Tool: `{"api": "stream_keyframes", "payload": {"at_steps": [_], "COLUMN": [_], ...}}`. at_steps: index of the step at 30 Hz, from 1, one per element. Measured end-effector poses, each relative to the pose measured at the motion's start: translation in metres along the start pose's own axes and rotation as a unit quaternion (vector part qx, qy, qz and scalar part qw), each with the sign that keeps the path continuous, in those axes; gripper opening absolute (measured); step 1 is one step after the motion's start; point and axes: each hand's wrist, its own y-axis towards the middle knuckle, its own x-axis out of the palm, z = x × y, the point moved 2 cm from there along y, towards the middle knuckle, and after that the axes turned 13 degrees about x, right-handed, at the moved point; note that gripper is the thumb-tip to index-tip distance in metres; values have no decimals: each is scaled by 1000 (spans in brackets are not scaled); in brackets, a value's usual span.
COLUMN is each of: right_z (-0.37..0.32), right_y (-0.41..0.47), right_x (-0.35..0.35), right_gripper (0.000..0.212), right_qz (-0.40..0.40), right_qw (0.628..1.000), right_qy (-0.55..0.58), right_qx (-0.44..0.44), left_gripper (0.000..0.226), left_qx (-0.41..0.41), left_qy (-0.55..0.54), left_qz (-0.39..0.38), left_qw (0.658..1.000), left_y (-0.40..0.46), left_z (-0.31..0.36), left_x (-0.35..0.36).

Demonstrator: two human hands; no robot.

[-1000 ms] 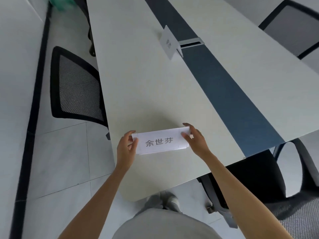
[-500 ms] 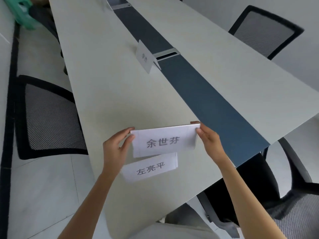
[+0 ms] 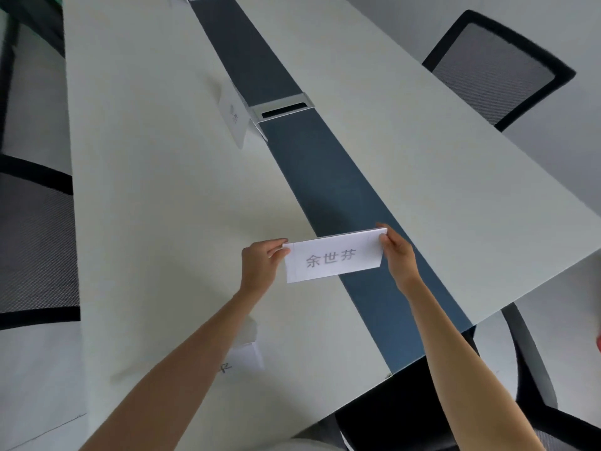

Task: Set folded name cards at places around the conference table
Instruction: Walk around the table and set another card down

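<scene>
Left hand: our left hand point(image 3: 261, 266) pinches the left end of the card point(image 3: 333, 260), thumb on the printed face, the other fingers curled behind the top corner.
Right hand: our right hand point(image 3: 398, 255) pinches the right end in the same way, thumb tip on the upper right corner, fingers behind.
Card, place: we hold it between both hands above the table point(image 3: 156, 177), over the near part of the top where the pale surface meets the dark strip point(image 3: 328, 170); its right half lies over the strip. Whether its lower edge touches the top we cannot tell.
Card, look: white paper, long and low, folded, with a second layer showing as a thin edge along the top. Three grey printed characters sit in the middle of the face, turned towards us. The lower right corner is cut off at a slant, and a faint crease runs along the bottom.
Second card: another white card point(image 3: 247, 354) lies on the table nearer us, mostly hidden under our left forearm; only part of one character shows.
Standing card: a third card point(image 3: 233, 116) stands upright further up the table, just beside a metal cable slot point(image 3: 283, 109) set in the strip.
Chairs: black mesh chairs stand at the left edge point(image 3: 35, 242), the far right point(image 3: 497, 66) and the near right point(image 3: 533, 379).
</scene>
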Motion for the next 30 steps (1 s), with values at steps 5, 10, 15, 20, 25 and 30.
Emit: {"api": "stream_keyframes", "payload": {"at_steps": [5,10,15,20,25,30], "right_z": [13,21,50,54,24,-26], "right_y": [17,15,-4,-1,42,107], "right_x": [-2,-3,2,9,13,26], "right_gripper": [34,40,42,51,58,56], "right_qz": [9,0,32,31,18,3], "right_qw": [1000,1000,994,990,993,999], "right_qy": [2,19,80,103,79,28], "right_qx": [17,12,66,91,86,44], "left_gripper": [26,33,28,33,54,59], "left_qx": [-70,-129,-235,-255,-218,-190], "left_qy": [-8,-58,-100,-144,-194,-200], "left_qz": [5,25,14,7,-45,-71], "left_qw": [997,990,967,956,955,958], "left_y": [0,-4,-23,-18,17,79], "left_z": [-6,-5,-5,6,12,2], "left_x": [26,37,52,60,59,60]}}
